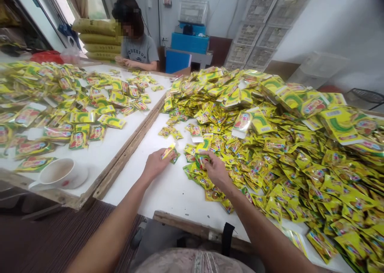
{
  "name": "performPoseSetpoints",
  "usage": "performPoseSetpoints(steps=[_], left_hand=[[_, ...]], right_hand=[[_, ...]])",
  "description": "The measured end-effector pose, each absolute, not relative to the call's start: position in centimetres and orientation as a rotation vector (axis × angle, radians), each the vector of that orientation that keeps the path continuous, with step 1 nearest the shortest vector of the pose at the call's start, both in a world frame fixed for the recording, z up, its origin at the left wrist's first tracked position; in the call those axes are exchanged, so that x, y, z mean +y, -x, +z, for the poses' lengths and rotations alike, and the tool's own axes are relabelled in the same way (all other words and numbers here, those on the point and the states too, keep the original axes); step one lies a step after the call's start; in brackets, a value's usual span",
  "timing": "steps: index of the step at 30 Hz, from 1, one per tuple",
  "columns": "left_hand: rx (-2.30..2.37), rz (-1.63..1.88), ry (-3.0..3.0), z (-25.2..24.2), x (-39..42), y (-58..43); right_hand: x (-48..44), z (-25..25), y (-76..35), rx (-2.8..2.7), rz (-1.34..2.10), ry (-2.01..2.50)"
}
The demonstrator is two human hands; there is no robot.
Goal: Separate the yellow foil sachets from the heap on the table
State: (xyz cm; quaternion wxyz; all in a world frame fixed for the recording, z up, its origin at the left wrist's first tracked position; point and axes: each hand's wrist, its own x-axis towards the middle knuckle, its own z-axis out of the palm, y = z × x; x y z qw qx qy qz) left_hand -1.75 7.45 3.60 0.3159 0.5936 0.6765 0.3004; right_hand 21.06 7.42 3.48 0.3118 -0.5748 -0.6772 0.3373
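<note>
My left hand is closed around a small yellow-and-green sachet, which sticks out past the fingertips over the white tabletop. At the edge of the big heap, my right hand pinches a green sachet between thumb and fingers. Just beyond that hand lies a yellow box. A few loose sachets rest on the white surface beyond my left hand. The large heap of yellow sachets spreads to the right, with flat yellow boxes lying on top.
A wooden strip divides my table from the left one, where boxes are piled and a white mug stands near the edge. Across the tables sits another person beside stacked sacks. Plastic crates stand behind.
</note>
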Motion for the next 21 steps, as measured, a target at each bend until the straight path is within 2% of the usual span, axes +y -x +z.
performPoseSetpoints(steps=[3, 7, 12, 21], left_hand=[[1.566, 0.910, -1.481, 3.2, 4.4, 0.8], [1.319, 0.919, -1.368, 2.7, 1.7, -1.4], [1.086, 0.919, -1.157, 2.2, 0.3, -3.0], [1.062, 0.937, -0.961, 2.3, -0.5, -4.4]], right_hand=[[6.7, 3.6, -21.6, -1.458, 1.129, 1.328], [5.6, 3.9, -21.9, -1.284, 1.275, 1.250], [4.2, 3.9, -22.4, -1.329, 1.229, 1.248], [2.7, 3.6, -22.5, -1.194, 1.083, 1.287]])
